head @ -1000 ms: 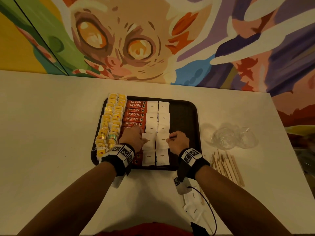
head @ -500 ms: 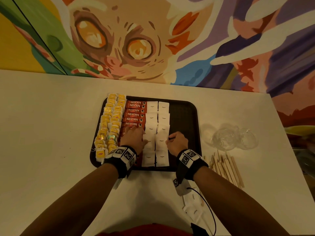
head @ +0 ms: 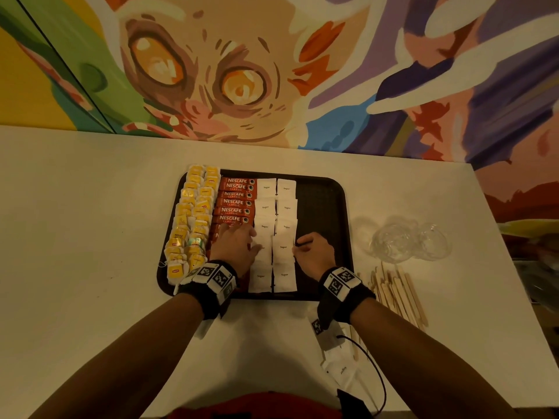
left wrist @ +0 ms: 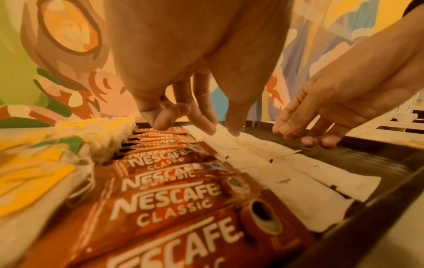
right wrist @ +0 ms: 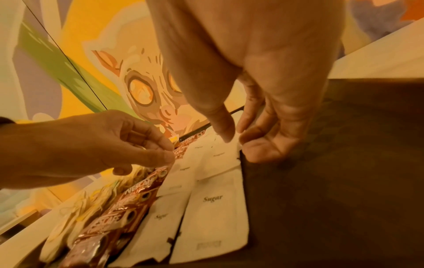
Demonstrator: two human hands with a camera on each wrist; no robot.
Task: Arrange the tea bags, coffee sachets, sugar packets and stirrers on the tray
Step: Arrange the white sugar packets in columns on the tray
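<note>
A dark tray (head: 338,207) holds yellow tea bags (head: 193,219) on its left, then red Nescafe coffee sachets (head: 234,202), then two columns of white sugar packets (head: 284,207). My left hand (head: 234,246) lies over the lower sachets. Its thumb and forefinger tips (left wrist: 204,119) touch the left sugar column. My right hand (head: 313,252) rests on bare tray, fingertips (left wrist: 284,130) against the right edge of one sugar packet (head: 282,247). Neither hand holds anything. Wooden stirrers (head: 396,293) lie on the table right of the tray.
Clear plastic cups or lids (head: 405,240) sit on the white table (head: 90,237) beyond the stirrers. Loose sugar packets (head: 340,368) and a black cable (head: 378,373) lie near the front edge under my right forearm. A painted wall stands behind.
Both hands stay at the same place beside the sugar columns. Only the fingers shift slightly against the packet between them.
</note>
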